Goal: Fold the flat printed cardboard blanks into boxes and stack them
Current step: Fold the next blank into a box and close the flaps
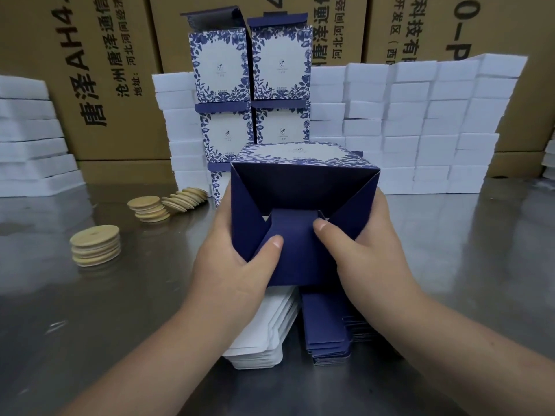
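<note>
Firmly, my left hand (231, 267) and right hand (369, 253) gripped the box (300, 187), thumbs on its flap (289, 259). I judged even thumb pressure best to seat it squarely.

Soft overhead light is glaring off the steel table (450, 265); edges are bowing, and the picture is looking slightly soft.

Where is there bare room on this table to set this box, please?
Bare table lies right of the navy blanks and left of the white blanks, nearer than the wooden discs. The back is crowded with foam stacks and finished boxes.
</note>
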